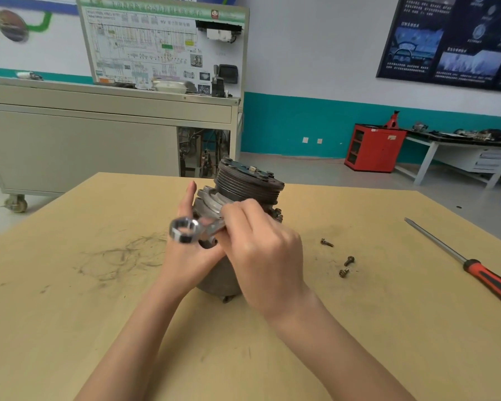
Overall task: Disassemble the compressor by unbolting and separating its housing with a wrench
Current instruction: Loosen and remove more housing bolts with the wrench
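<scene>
A grey metal compressor (245, 185) with a dark grooved pulley on its far end lies on the yellow table (99, 299). My right hand (261, 250) grips the shaft of a silver wrench (185, 229) over the housing; the ring end sticks out to the left, blurred. The wrench's other end is hidden under my fingers. My left hand (187, 256) rests against the left side of the housing with its fingers straight, pointing away from me. Three loose bolts (344, 264) lie on the table to the right of the compressor.
A long screwdriver (475, 267) with a red and black handle lies near the table's right edge. Dark scratch marks cover the table left of the compressor. Behind stand a grey training bench (99, 125), a red cabinet (373, 147) and a side table.
</scene>
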The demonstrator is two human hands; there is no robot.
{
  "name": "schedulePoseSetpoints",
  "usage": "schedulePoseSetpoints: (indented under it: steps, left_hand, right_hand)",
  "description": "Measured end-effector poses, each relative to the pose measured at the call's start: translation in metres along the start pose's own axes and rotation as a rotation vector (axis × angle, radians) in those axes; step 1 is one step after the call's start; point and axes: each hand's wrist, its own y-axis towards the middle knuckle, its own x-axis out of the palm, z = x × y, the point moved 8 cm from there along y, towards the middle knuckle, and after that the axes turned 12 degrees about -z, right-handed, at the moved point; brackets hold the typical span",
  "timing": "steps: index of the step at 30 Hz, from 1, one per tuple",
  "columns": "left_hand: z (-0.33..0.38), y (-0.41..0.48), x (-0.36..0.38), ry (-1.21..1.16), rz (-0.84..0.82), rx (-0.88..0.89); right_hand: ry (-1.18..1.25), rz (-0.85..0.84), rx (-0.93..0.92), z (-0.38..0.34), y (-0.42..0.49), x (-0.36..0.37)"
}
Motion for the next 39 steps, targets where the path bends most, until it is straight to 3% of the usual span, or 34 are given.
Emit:
schedulePoseSetpoints:
  steps: [3,7,9,13,17,20,27,31,34,39]
  left_hand:
    - [0.001,-0.001,-0.005,-0.036,0.056,-0.026]
    - [0.003,-0.003,-0.005,0.116,0.005,-0.026]
    - [0.002,-0.003,-0.005,0.106,0.006,-0.032]
    - [0.000,-0.003,-0.005,0.087,0.007,-0.049]
    - [-0.001,-0.004,-0.005,0.091,0.007,-0.043]
    - [0.000,-0.004,-0.005,0.092,0.002,-0.044]
    - [0.000,-0.004,-0.004,0.107,0.000,-0.039]
    - [-0.002,-0.003,-0.005,0.102,0.015,-0.038]
    - [-0.006,-0.002,-0.004,0.094,0.016,-0.050]
    - [0.000,0.002,-0.003,0.177,0.018,-0.009]
  right_hand:
    - [0.183,0.041,-0.085,0.015,-0.013,0.001]
    - [0.823,-0.070,-0.046,0.072,-0.029,0.010]
    - [1.098,-0.132,0.062,0.094,-0.039,0.026]
    - [1.791,-0.208,0.455,0.118,-0.047,0.073]
    - [2.003,-0.227,0.685,0.122,-0.044,0.092]
    - [1.843,-0.113,0.602,0.129,-0.031,0.076]
    - [0.814,-0.114,0.111,0.088,0.026,0.000]
    - [0.242,0.006,-0.199,0.033,0.032,-0.012]
    - [0.035,0.040,-0.275,0.011,0.030,-0.008]
    - [-0.089,0.069,-0.302,-0.010,0.020,0.000]
